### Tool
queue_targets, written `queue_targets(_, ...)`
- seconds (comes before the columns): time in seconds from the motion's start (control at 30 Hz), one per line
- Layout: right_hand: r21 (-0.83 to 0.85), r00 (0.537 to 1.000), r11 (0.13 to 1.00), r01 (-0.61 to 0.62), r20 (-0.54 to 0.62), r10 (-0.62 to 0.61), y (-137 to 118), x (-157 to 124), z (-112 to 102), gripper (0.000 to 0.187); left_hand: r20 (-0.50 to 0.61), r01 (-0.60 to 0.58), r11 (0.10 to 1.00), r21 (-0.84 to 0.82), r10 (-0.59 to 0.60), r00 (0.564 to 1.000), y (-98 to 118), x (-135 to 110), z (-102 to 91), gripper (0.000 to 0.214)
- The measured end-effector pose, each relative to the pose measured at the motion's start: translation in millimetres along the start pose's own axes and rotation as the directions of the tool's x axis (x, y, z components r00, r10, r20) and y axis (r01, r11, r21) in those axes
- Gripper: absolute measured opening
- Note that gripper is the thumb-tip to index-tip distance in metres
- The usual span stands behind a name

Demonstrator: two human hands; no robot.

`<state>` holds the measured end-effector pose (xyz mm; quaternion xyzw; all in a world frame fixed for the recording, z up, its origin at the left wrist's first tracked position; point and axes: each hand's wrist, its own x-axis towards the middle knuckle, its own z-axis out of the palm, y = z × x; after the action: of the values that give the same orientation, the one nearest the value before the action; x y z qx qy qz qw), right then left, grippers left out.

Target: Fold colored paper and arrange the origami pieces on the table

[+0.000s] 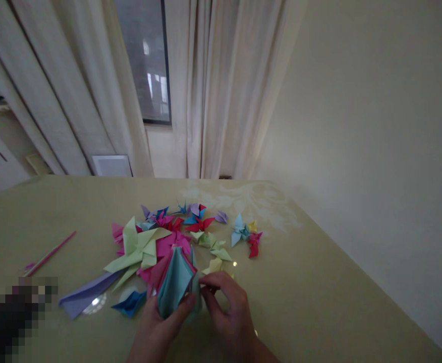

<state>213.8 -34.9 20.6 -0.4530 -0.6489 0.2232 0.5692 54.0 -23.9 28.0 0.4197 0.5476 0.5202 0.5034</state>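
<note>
A partly folded paper piece (173, 282), light teal with pink edges, stands upright between my two hands. My left hand (160, 320) grips it from below, thumb across the front and fingers hidden behind. On the right side, my right hand (228, 307) pinches the paper's edge between thumb and fingertips. Just behind it lies a heap of folded paper figures, among them a large pale green one (140, 247) and a pink one (173, 242). A small blue folded boat-like piece (130, 303) rests left of my left hand.
A long purple paper piece (88, 292) and a thin pink stick (56, 249) lie on the left of the table (319, 307). Small blue, yellow and red figures (239, 231) sit at the right. Curtains (221, 101) hang behind; a wall (387, 151) borders the right. The lower left is pixelated.
</note>
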Motion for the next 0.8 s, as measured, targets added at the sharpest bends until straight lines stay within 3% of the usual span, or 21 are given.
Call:
queue_targets(0.3, 0.051, 0.996, 0.998, -0.035, 0.078, 0.031, -17, 0, -1, 0.019, 0.172, 0.133, 0.991, -0.029, -0.126, 0.977, -7, 6, -7.0, 0.052)
queue_targets(0.47, 0.018, 0.995, 0.997, -0.072, 0.064, 0.071, -17, -2, 2, 0.017, 0.162, 0.146, 0.989, -0.003, -0.144, 0.976, -14, 9, -6.1, 0.057)
queue_targets(0.63, 0.109, 0.979, 0.975, -0.196, 0.086, 0.187, -17, -6, 4, 0.03, 0.118, 0.094, 0.994, 0.058, -0.101, 0.988, -8, 13, -5.4, 0.058)
queue_targets(0.8, 0.118, 0.962, 0.955, -0.272, 0.05, 0.268, -13, -7, 8, 0.027, 0.087, -0.056, 0.983, 0.173, 0.041, 0.995, 2, 11, -6.0, 0.05)
